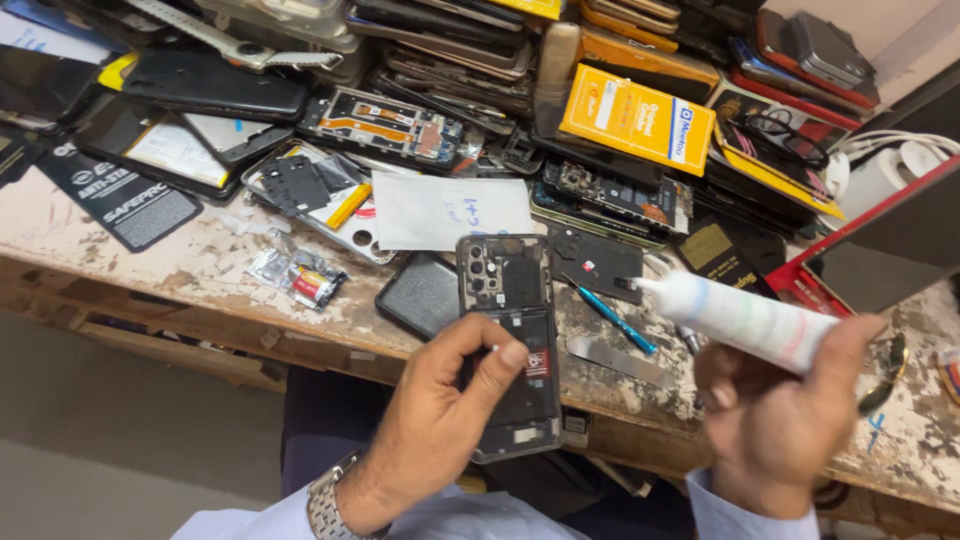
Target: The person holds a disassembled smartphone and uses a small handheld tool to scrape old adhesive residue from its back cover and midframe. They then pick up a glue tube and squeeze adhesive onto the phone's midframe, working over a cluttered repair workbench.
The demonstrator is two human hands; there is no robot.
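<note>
Opened phone (508, 340), back cover removed, held upright over bench (200, 265) edge by left hand (440, 415); fingers (505, 355) closed around its frame, thumb laid across battery area. White tube (740, 318) gripped in right hand (775, 415), fingers wrapped shut, nozzle pointed left toward phone, well apart. Blue-handled screwdriver (612, 315) and metal pry blade (618, 360) laid on bench between hands.

One head-worn view — close, looking steeply down at the workbench (200, 270).
</note>
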